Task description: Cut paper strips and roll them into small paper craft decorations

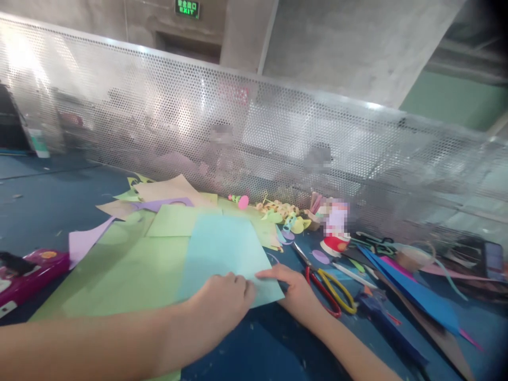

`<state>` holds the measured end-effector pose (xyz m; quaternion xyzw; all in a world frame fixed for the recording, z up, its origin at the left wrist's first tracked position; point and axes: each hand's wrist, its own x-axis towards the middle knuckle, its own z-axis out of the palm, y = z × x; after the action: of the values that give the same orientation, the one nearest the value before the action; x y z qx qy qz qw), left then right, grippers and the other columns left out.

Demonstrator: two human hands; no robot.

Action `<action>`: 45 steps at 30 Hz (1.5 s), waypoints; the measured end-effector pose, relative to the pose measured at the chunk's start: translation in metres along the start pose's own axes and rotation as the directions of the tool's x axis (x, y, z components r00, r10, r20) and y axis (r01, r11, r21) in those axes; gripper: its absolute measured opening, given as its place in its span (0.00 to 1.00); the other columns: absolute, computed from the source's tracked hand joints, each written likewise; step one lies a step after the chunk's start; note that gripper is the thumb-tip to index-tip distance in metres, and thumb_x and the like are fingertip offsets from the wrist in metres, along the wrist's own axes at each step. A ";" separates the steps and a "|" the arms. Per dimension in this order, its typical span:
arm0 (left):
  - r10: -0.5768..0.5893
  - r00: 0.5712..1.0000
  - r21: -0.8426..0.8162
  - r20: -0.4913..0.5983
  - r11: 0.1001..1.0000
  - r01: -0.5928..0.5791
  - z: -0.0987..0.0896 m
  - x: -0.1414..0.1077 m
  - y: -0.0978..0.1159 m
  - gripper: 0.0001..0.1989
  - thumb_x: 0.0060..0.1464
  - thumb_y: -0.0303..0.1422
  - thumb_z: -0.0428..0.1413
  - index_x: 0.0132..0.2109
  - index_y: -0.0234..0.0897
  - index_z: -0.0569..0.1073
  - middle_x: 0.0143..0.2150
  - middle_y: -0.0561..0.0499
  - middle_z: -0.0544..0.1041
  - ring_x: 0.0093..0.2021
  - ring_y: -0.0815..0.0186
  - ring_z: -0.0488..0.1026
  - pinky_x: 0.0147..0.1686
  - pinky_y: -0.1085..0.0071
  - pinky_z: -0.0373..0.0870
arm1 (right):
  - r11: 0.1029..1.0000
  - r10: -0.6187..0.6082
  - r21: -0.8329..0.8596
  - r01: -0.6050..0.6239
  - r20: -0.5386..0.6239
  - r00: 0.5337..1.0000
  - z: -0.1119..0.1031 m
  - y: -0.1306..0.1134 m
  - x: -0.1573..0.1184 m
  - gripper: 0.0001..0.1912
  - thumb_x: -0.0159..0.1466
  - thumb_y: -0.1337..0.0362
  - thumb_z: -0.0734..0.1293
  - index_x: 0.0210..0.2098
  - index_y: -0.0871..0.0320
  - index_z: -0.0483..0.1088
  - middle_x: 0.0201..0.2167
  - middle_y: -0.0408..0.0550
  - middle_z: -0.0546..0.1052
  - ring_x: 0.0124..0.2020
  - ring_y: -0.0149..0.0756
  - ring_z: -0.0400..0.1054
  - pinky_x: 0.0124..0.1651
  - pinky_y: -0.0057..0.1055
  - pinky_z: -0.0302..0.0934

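A light blue sheet of paper (pixel 226 248) lies partly over larger green sheets (pixel 130 270) on the dark blue table. My left hand (pixel 226 301) is closed at the blue sheet's near edge, its fingers curled down on the paper. At the sheet's near right corner is my right hand (pixel 296 291), its index finger stretched over the paper and pointing left, the thumb hidden beneath the sheet. The corner sits between that finger and the rest of the hand. Scissors with red and yellow handles (pixel 327 286) lie just right of my right hand.
A magenta tool (pixel 39 270) sits at the left edge. On the right are a dark blue glue gun (pixel 391 328), blue paper (pixel 413 288), a red and white cup (pixel 335 243) and a phone (pixel 494 260). Paper cutouts (pixel 281 211) lie before a perforated metal screen (pixel 254 132); people show blurred behind it.
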<state>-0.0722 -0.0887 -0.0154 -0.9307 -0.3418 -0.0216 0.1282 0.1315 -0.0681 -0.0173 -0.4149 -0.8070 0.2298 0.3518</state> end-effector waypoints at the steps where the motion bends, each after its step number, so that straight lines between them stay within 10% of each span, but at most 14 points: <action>1: -0.017 1.000 -0.011 0.011 1.000 0.017 0.000 -0.001 -0.001 0.23 0.44 0.29 0.49 0.51 0.46 0.69 0.36 0.45 0.74 0.31 0.56 0.69 0.21 0.64 0.58 | 1.000 0.017 0.012 -0.017 -0.003 1.000 0.000 0.000 0.000 0.11 0.55 0.67 0.67 0.38 0.54 0.75 0.34 0.48 0.77 0.38 0.38 0.70 0.42 0.34 0.65; 4: -0.075 0.997 -0.065 0.026 0.995 0.077 -0.011 -0.005 -0.009 0.18 0.51 0.40 0.49 0.49 0.44 0.70 0.38 0.42 0.73 0.35 0.55 0.69 0.25 0.63 0.60 | 0.996 0.070 0.062 -0.069 -0.020 0.997 -0.003 0.002 0.001 0.11 0.54 0.69 0.68 0.36 0.54 0.75 0.37 0.48 0.75 0.40 0.38 0.69 0.43 0.33 0.64; 7: -0.102 0.994 -0.231 -0.035 0.969 0.091 -0.027 -0.004 -0.024 0.36 0.44 0.59 0.47 0.52 0.38 0.67 0.42 0.39 0.72 0.42 0.48 0.68 0.35 0.58 0.64 | 0.985 0.087 0.154 -0.084 -0.014 0.996 -0.007 0.004 0.002 0.08 0.54 0.69 0.66 0.34 0.55 0.74 0.36 0.47 0.74 0.38 0.38 0.69 0.41 0.32 0.63; 13: -0.249 0.944 -0.464 -0.217 0.877 0.125 -0.039 0.017 -0.088 0.26 0.55 0.50 0.44 0.55 0.41 0.62 0.55 0.46 0.67 0.55 0.57 0.61 0.53 0.62 0.57 | 0.873 0.226 0.455 -0.179 -0.051 0.973 -0.008 0.011 0.003 0.06 0.56 0.60 0.65 0.31 0.55 0.66 0.26 0.43 0.70 0.25 0.32 0.65 0.28 0.28 0.60; 20: -0.245 0.959 -0.410 -0.142 0.896 0.168 -0.022 0.021 -0.136 0.35 0.52 0.51 0.48 0.63 0.46 0.50 0.65 0.45 0.51 0.64 0.51 0.46 0.57 0.55 0.48 | 0.736 0.362 0.619 -0.276 -0.014 0.932 -0.009 0.013 0.004 0.13 0.54 0.57 0.64 0.29 0.53 0.53 0.17 0.36 0.61 0.15 0.29 0.57 0.18 0.25 0.52; 28: -0.156 0.986 -0.611 0.064 0.775 0.162 -0.013 0.024 -0.148 0.18 0.54 0.44 0.47 0.47 0.42 0.71 0.45 0.51 0.75 0.43 0.62 0.71 0.42 0.72 0.63 | 0.719 0.455 0.609 -0.337 -0.045 0.889 -0.020 0.011 0.008 0.11 0.59 0.55 0.59 0.38 0.53 0.60 0.21 0.41 0.68 0.17 0.32 0.62 0.18 0.28 0.56; 32: -0.163 0.986 -0.616 0.039 0.773 0.152 -0.006 0.027 -0.163 0.15 0.53 0.42 0.48 0.40 0.39 0.73 0.39 0.52 0.76 0.38 0.64 0.71 0.37 0.73 0.63 | 0.838 0.479 0.442 -0.318 -0.319 0.818 -0.043 0.013 0.013 0.18 0.59 0.55 0.60 0.47 0.52 0.61 0.33 0.45 0.73 0.30 0.37 0.68 0.29 0.31 0.63; 35: -0.200 0.980 -0.567 -0.001 0.807 0.164 0.003 0.028 -0.175 0.15 0.53 0.41 0.47 0.39 0.37 0.73 0.38 0.52 0.76 0.37 0.64 0.71 0.37 0.73 0.62 | 0.964 0.266 0.134 -0.231 -0.547 0.794 -0.052 -0.001 0.013 0.12 0.60 0.54 0.60 0.37 0.54 0.64 0.34 0.46 0.72 0.37 0.38 0.67 0.39 0.34 0.62; 38: -0.213 0.977 -0.556 -0.009 0.813 0.173 0.012 0.030 -0.184 0.16 0.53 0.40 0.47 0.39 0.36 0.73 0.38 0.51 0.76 0.37 0.64 0.71 0.38 0.72 0.62 | 0.990 0.102 -0.088 -0.109 -0.075 0.992 -0.040 -0.029 0.005 0.10 0.57 0.54 0.65 0.32 0.53 0.67 0.31 0.44 0.71 0.35 0.38 0.66 0.41 0.33 0.62; 41: -0.224 0.975 -0.540 -0.009 0.821 0.183 0.018 0.031 -0.189 0.15 0.52 0.40 0.47 0.39 0.36 0.73 0.37 0.51 0.77 0.37 0.64 0.71 0.38 0.72 0.62 | 0.992 0.029 -0.127 0.014 0.330 0.944 -0.014 -0.052 -0.005 0.17 0.52 0.56 0.71 0.40 0.48 0.68 0.42 0.45 0.70 0.44 0.41 0.65 0.48 0.34 0.61; 45: -0.258 0.966 -0.516 -0.031 0.832 0.206 0.019 0.028 -0.185 0.16 0.53 0.39 0.47 0.43 0.37 0.72 0.41 0.49 0.75 0.42 0.62 0.70 0.43 0.70 0.62 | 0.977 0.033 -0.208 0.043 0.349 0.937 0.007 -0.051 -0.013 0.10 0.60 0.61 0.65 0.42 0.46 0.67 0.42 0.46 0.71 0.44 0.41 0.65 0.47 0.35 0.61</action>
<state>-0.1709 0.0694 0.0113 -0.8807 -0.4276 -0.1725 -0.1084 0.1054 -0.1070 0.0070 -0.4002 -0.8777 0.2117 0.1568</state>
